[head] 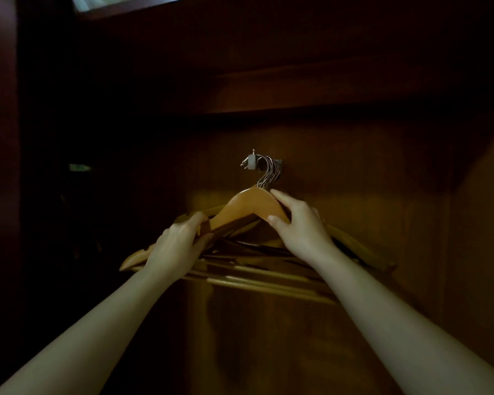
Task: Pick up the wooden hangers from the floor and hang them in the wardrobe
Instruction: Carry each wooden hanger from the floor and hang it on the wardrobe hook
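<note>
The left hand (180,240) gripped one arm and the right hand (300,223) pinched the crown of the honey-coloured wooden hangers (246,208), likely steadying them while their hooks sat on the small metal peg (253,162) in the dark wooden wardrobe (368,166).

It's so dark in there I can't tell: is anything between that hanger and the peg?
Nothing visible. The left hand and right hand grip the front hanger, and its hook appears to sit among the other hooks on the metal peg. Those hooks crowd the peg, but none blocks it.
</note>
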{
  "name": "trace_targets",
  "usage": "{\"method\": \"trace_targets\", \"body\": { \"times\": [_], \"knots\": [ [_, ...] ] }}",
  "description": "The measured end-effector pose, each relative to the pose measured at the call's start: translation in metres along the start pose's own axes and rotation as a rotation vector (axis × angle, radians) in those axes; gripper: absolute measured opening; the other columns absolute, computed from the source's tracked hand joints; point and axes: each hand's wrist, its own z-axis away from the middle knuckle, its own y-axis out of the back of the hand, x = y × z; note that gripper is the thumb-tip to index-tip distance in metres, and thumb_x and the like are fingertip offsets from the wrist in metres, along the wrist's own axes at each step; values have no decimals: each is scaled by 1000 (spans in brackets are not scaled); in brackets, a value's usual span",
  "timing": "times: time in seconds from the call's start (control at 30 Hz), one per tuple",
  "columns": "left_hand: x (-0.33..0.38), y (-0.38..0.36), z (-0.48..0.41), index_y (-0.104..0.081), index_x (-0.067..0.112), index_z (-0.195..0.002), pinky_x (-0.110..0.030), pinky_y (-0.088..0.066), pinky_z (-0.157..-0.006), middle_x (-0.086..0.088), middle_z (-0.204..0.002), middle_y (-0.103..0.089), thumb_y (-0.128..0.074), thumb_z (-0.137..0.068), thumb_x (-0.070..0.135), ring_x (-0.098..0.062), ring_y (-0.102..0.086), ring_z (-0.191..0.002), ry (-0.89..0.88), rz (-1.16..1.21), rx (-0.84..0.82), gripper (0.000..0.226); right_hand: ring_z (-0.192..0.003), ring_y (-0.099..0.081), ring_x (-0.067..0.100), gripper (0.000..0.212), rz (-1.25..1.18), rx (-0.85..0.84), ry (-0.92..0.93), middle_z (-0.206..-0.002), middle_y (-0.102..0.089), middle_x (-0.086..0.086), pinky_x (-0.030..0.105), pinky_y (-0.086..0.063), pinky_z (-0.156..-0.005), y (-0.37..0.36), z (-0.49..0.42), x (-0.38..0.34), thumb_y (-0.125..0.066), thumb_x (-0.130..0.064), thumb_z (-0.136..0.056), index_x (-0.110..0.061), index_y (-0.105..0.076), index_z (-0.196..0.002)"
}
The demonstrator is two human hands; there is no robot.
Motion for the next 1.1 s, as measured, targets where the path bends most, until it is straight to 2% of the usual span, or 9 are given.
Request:
{"method": "trace_targets", "body": {
  "times": [0.13,0.3,0.43,0.6,0.87,0.9,0.97,1.03,1.1],
  "knots": [
    [-6,-2,-2,-41,20,-118,-26,-55,-60,1,-92,-62,-49,-94,26,-9,-62,-69,-15,-5,-19,25,-130,-40,23,59,98,42,35,-137,-46,0,40,-38,-103,-8,3,2,-52,-30,-94,-37,-24,-146],
    [-10,-3,2,-38,21,-116,-18,-46,-54,1,-91,-59,-46,-96,28,-10,-59,-66,-27,-28,-40,23,-123,-35,18,70,267,70,113,-131,-43,-1,33,-40,-99,-10,10,1,-57,-30,-91,-33,-16,-148],
    [-10,-2,1,-36,20,-118,-19,-46,-53,1,-90,-59,-44,-96,31,-12,-60,-66,-51,-85,-44,26,-131,-32,23,71,315,83,108,-144,-31,-1,35,-38,-102,-9,12,2,-58,-31,-90,-35,-16,-148],
    [-11,2,-3,-33,18,-121,-27,-53,-61,0,-92,-60,-43,-97,32,-16,-63,-71,-73,-85,-90,29,-133,-41,24,73,425,86,117,-155,-22,-7,40,-46,-98,-16,21,4,-50,-31,-94,-37,-1,-148],
    [-23,9,-12,-33,17,-124,-26,-50,-63,1,-89,-51,-42,-98,29,-16,-57,-72,-130,-93,-98,30,-135,-40,23,72,475,174,66,-156,-23,-4,41,-49,-97,-35,31,-8,-50,-29,-95,-32,-2,-150],
    [-24,8,-12,-34,17,-124,-27,-50,-68,2,-90,-50,-42,-98,28,-16,-55,-75,-138,-90,-90,29,-136,-38,23,72,467,170,60,-156,-23,-4,41,-48,-98,-35,31,-9,-49,-29,-95,-32,-2,-150],
    [-23,9,-11,-34,20,-127,-35,-48,-89,1,-100,-52,-40,-98,26,-16,-54,-88,-131,-89,-110,30,-137,-37,24,73,467,155,41,-157,-21,-3,42,-47,-100,-34,31,-11,-49,-29,-95,-31,-1,-150],
    [-22,8,-5,-27,22,-136,-44,-32,-109,-3,-125,-51,-39,-98,27,-21,-49,-115,-66,-95,-160,40,-136,-37,26,73,476,128,22,-156,-22,-2,43,-45,-102,-31,33,-13,-49,-29,-95,-29,0,-150],
    [-19,13,6,-17,23,-144,-47,-20,-115,-6,-145,-36,-38,-98,32,-25,-35,-134,25,-86,-210,52,-136,-36,26,73,492,101,3,-155,-26,1,43,-41,-105,-26,38,-15,-49,-30,-95,-26,-1,-150]
  ]
}}
